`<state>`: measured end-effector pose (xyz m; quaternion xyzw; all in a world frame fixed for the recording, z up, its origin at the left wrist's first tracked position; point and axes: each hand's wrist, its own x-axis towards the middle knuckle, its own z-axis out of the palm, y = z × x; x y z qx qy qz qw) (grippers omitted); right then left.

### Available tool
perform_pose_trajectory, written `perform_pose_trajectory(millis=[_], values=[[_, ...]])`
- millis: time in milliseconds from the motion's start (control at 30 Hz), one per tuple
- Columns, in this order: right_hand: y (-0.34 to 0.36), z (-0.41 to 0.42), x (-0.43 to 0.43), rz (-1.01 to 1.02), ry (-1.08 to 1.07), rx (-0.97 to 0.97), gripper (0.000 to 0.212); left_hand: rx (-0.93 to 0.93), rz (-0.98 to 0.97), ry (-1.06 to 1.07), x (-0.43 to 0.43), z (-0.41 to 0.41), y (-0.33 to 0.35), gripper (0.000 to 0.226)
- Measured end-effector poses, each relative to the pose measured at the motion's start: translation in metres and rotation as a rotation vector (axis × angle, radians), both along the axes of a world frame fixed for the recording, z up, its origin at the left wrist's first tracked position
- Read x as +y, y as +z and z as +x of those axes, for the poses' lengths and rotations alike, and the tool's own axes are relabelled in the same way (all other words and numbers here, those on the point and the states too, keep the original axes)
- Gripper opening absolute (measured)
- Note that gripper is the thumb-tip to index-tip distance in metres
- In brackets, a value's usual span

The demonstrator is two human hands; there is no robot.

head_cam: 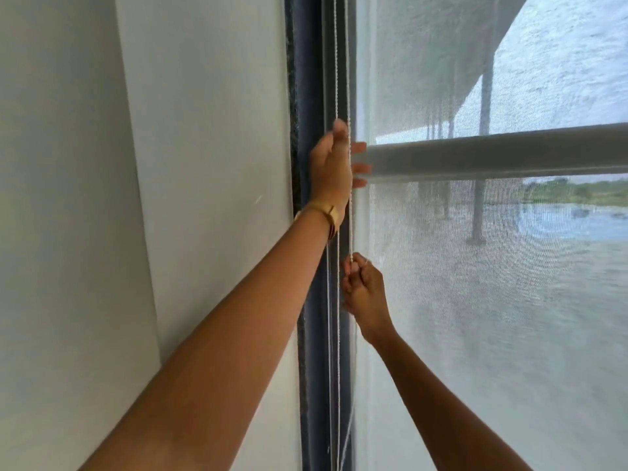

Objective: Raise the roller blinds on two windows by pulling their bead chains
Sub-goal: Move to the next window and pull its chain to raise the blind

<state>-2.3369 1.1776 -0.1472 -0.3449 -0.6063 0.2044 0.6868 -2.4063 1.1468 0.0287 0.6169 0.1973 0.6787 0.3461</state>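
Observation:
White bead chains (pixel 337 73) hang down the dark window frame (pixel 307 96) at the left edge of the window. My left hand (pixel 334 164) is raised beside the chains at about mid-height, fingers curled around one strand, a gold watch on its wrist. Lower down, my right hand (pixel 362 288) is closed in a fist on a chain strand. The blind's grey bottom bar (pixel 492 154) lies horizontally across the window, level with my left hand. A sheer mesh blind (pixel 475 317) covers the glass below and above it.
A plain white wall (pixel 136 198) fills the left half of the view, with a vertical corner edge. Through the mesh I see an outdoor overhang with posts, water and distant greenery.

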Motion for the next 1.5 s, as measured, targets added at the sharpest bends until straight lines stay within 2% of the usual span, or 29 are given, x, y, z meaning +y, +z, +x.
perform_pose_trajectory(millis=[133,267,367,433,533,667,767,900,1067,1200,1267,1367,1500], values=[[-0.035,-0.002,-0.002,-0.078,-0.017,0.000,0.041,-0.077,-0.192,-0.037,0.006,0.006,0.017,0.046],[-0.060,-0.010,-0.008,-0.104,0.031,0.000,0.040,-0.090,-0.063,0.061,0.009,0.014,-0.014,0.037],[-0.075,-0.009,-0.014,-0.289,0.183,-0.024,0.030,-0.048,-0.022,0.104,0.014,0.011,-0.043,0.040],[-0.072,-0.004,-0.017,-0.453,0.270,-0.036,0.033,-0.036,-0.021,0.120,0.017,0.010,-0.064,0.040],[-0.041,-0.001,-0.021,-0.553,0.304,0.115,0.040,-0.007,-0.057,0.177,0.017,0.011,-0.096,0.040],[0.031,0.009,-0.020,-0.369,0.402,0.240,0.052,0.001,-0.132,0.138,0.015,0.018,-0.134,0.036],[0.089,0.015,-0.018,-0.281,0.384,0.145,0.060,0.011,-0.125,0.139,0.012,0.022,-0.157,0.033],[0.156,0.014,-0.019,-0.181,0.359,0.016,0.052,0.089,-0.069,0.201,0.012,0.024,-0.186,0.034],[0.214,-0.003,-0.028,-0.029,0.194,0.002,0.040,0.113,-0.153,0.190,0.013,0.017,-0.213,0.043],[0.214,-0.014,-0.021,0.030,0.011,-0.016,0.034,0.154,-0.179,0.189,0.011,0.013,-0.237,0.046],[0.198,-0.019,-0.015,0.144,-0.103,-0.039,0.035,0.187,-0.196,0.175,0.013,0.010,-0.247,0.043],[0.174,-0.024,-0.011,0.279,-0.069,-0.016,0.028,0.252,-0.262,0.146,0.016,0.006,-0.259,0.042],[0.151,-0.019,-0.014,0.280,0.015,0.070,0.018,0.312,-0.367,0.018,0.019,0.000,-0.262,0.034]])
